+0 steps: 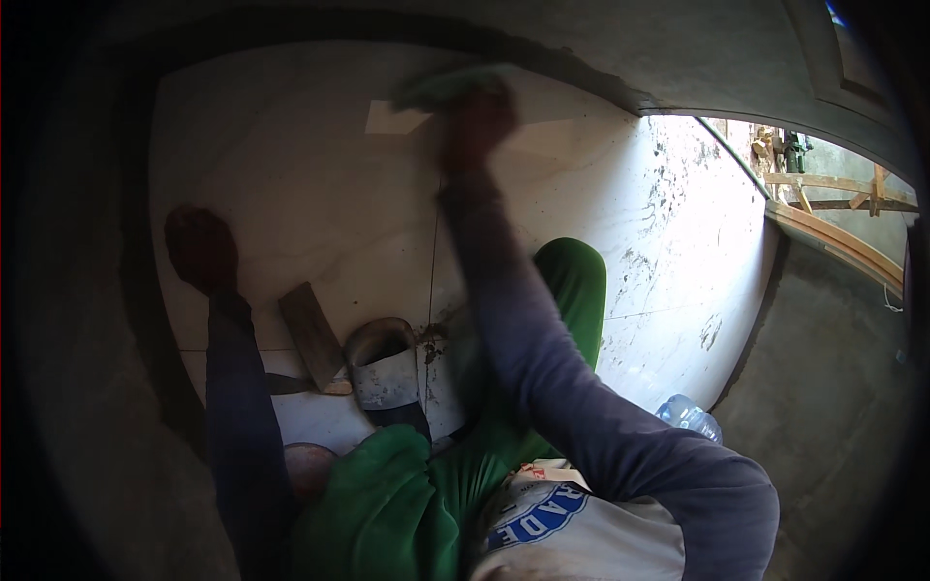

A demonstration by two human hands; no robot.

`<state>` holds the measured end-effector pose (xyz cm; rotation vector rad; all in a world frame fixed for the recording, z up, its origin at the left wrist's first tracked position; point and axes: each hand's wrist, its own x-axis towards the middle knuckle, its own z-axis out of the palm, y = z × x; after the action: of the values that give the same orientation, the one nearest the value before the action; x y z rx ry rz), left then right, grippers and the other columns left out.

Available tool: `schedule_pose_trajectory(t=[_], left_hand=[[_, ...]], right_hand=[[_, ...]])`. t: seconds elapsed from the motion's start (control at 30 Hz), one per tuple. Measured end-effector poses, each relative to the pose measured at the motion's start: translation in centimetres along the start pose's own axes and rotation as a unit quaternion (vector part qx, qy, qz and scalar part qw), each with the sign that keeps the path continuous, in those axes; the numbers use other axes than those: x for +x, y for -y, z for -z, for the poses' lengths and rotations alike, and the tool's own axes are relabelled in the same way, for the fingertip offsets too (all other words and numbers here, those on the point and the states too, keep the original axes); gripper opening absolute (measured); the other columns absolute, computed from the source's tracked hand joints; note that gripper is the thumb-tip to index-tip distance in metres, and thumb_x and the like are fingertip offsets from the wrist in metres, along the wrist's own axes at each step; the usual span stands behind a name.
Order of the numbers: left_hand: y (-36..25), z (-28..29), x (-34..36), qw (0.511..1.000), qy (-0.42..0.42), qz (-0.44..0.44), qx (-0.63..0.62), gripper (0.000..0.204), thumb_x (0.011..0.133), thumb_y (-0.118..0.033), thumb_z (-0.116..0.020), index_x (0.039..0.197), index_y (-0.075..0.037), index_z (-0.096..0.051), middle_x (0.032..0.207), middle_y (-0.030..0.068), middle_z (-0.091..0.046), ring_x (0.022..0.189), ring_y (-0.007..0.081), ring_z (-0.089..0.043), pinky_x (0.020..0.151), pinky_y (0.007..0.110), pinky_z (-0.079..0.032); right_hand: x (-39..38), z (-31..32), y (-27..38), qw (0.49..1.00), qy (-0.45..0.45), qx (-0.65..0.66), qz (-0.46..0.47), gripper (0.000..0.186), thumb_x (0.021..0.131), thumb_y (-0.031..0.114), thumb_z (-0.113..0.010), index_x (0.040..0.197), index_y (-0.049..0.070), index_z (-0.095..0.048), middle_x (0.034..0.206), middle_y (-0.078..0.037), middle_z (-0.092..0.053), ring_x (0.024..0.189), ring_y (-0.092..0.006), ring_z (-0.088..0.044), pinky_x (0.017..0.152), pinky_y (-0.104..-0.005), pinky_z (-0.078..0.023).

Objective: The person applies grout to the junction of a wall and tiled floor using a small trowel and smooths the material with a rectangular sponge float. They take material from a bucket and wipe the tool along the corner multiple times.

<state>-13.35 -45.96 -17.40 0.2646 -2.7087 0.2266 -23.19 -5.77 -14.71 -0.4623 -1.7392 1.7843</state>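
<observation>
My right hand (480,121) reaches far forward over the pale tiled floor (320,174), closed on a greenish cloth (441,89); both are smeared by motion. Out to the left, my left hand (201,249) is down by the tiles near their left edge. It is a dark, rounded shape, and shadow hides its fingers. Close to that forearm lies a brown block (312,329), with a dark flat blade (287,384) beside its lower end. To the right of the block is a sandal-like thing with a wide pale band (386,381).
Dark grey wall (542,44) borders the tiles at the far side. A clear plastic bottle (689,416) lies to the right, near my right elbow. Dark smears (668,184) mark the brightly lit tiles. Timber pieces (833,184) show through the opening at far right.
</observation>
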Motion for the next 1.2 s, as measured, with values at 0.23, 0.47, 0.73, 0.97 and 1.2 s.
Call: schedule_pose_trajectory(t=[0.23, 0.47, 0.73, 0.97, 1.2], left_hand=[[-0.9, 2.4, 1.1, 0.998, 0.023, 0.054, -0.017, 0.025, 0.101, -0.024, -0.053, 0.11, -0.005, -0.067, 0.112, 0.0168, -0.069, 0.105, 0.0362, -0.068, 0.091, 0.047, -0.055], [1.3, -0.9, -0.2, 0.998, 0.0, -0.042, 0.056, 0.026, 0.101, -0.024, -0.053, 0.113, -0.005, -0.067, 0.113, 0.0168, -0.069, 0.105, 0.0354, -0.068, 0.091, 0.045, -0.055], [-1.8, -0.4, 0.0, 0.998, 0.056, 0.023, 0.023, 0.029, 0.103, -0.025, -0.056, 0.116, -0.002, -0.067, 0.122, 0.0154, -0.068, 0.12, 0.0316, -0.063, 0.105, 0.042, -0.05], [-5.0, 1.4, 1.5, 0.996, 0.012, 0.054, -0.071, 0.026, 0.102, -0.023, -0.051, 0.111, -0.005, -0.067, 0.112, 0.0159, -0.069, 0.105, 0.0361, -0.067, 0.09, 0.046, -0.055], [-1.0, -1.0, -0.3, 0.999, -0.002, -0.029, 0.013, 0.026, 0.102, -0.023, -0.052, 0.112, -0.004, -0.066, 0.112, 0.0171, -0.069, 0.104, 0.0361, -0.067, 0.09, 0.046, -0.055]], right_hand=[[13.9, 15.7, 1.3, 0.721, 0.096, -0.675, 0.127, 0.033, 0.073, 0.034, -0.088, 0.097, 0.013, -0.078, 0.094, -0.008, -0.076, 0.09, -0.0289, -0.07, 0.085, -0.0434, -0.057], [2.3, -3.2, -3.7, 0.998, -0.039, -0.042, 0.026, 0.026, 0.096, 0.017, -0.06, 0.112, -0.003, -0.066, 0.097, -0.01, -0.066, 0.087, -0.0197, -0.062, 0.077, -0.0389, -0.056], [9.6, 11.3, 0.8, 0.888, 0.001, -0.408, 0.212, 0.025, 0.086, 0.02, -0.072, 0.107, 0.008, -0.073, 0.101, -0.009, -0.073, 0.096, -0.0284, -0.069, 0.083, -0.0412, -0.057], [14.4, 15.5, -0.5, 0.703, 0.026, -0.665, 0.248, 0.027, 0.084, 0.017, -0.07, 0.111, 0.011, -0.075, 0.105, -0.01, -0.073, 0.099, -0.0296, -0.069, 0.083, -0.0416, -0.055], [4.8, 6.4, -0.4, 0.961, 0.029, -0.267, 0.07, 0.02, 0.097, 0.014, -0.061, 0.109, 0.004, -0.073, 0.111, -0.012, -0.072, 0.093, -0.0242, -0.071, 0.086, -0.0354, -0.058]])
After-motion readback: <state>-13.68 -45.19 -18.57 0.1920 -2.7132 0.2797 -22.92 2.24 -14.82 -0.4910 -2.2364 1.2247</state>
